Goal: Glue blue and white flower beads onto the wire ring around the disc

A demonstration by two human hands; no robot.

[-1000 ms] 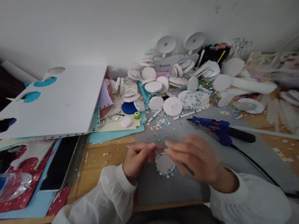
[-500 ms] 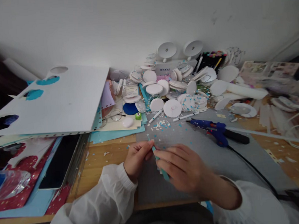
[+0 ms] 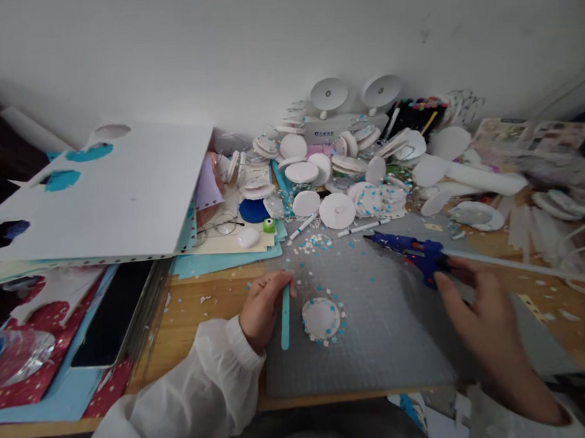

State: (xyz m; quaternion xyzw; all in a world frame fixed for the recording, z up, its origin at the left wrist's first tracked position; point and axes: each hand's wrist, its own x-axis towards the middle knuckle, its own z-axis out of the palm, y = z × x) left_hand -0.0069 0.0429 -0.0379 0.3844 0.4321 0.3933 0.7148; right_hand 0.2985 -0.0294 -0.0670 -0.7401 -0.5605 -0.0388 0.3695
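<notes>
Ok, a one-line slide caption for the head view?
Left hand holding a teal stick beside a decorated white disc, right hand at a blue glue gun.

The wooden bench (image 3: 189, 319) carries a grey mat (image 3: 390, 325), and pale scraps (image 3: 205, 298) litter its bare wood. On the mat lies a round piece (image 3: 322, 318) edged in blue and white.

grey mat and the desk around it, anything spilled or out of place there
Tiny white and blue pieces lie loose on the grey mat, some strayed from the main cluster, and pale scraps dot the wooden desk. They look odd because they're scattered, not contained.
</notes>
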